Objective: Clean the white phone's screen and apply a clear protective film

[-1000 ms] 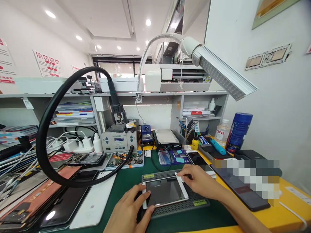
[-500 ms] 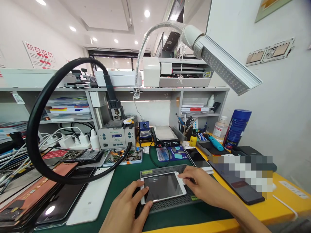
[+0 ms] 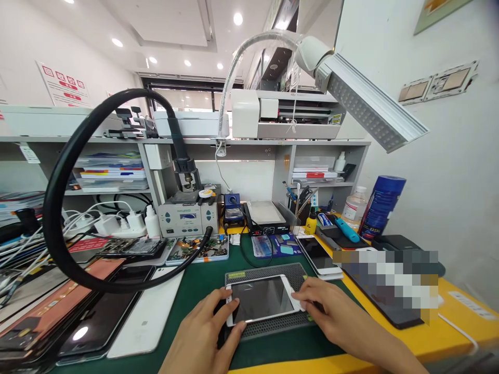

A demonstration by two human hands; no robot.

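Observation:
A tablet [image 3: 262, 299] with a white frame and dark screen lies on a grey perforated mat [image 3: 268, 328]. My left hand [image 3: 210, 322] holds the tablet by its left end, fingers over the top-left corner and thumb at the lower edge. At the tablet's right end is my right hand [image 3: 331, 309], its thumb and fingertips pinched together. Something small and whitish shows at those fingertips, too small to name, touching or very near the tablet's edge.
A hot-air station [image 3: 189, 219] with a looping black hose [image 3: 50, 208] stands behind at left. Stacked screens and a white tablet back [image 3: 146, 317] lie left. A tray of circuit boards [image 3: 195, 252], another tablet [image 3: 317, 254] and a dark phone-like panel [image 3: 374, 293] surround the green mat.
My right hand has slid toward me and slightly right along the tablet's right edge. The left hand keeps its hold, and the tablet lies nearly as before.

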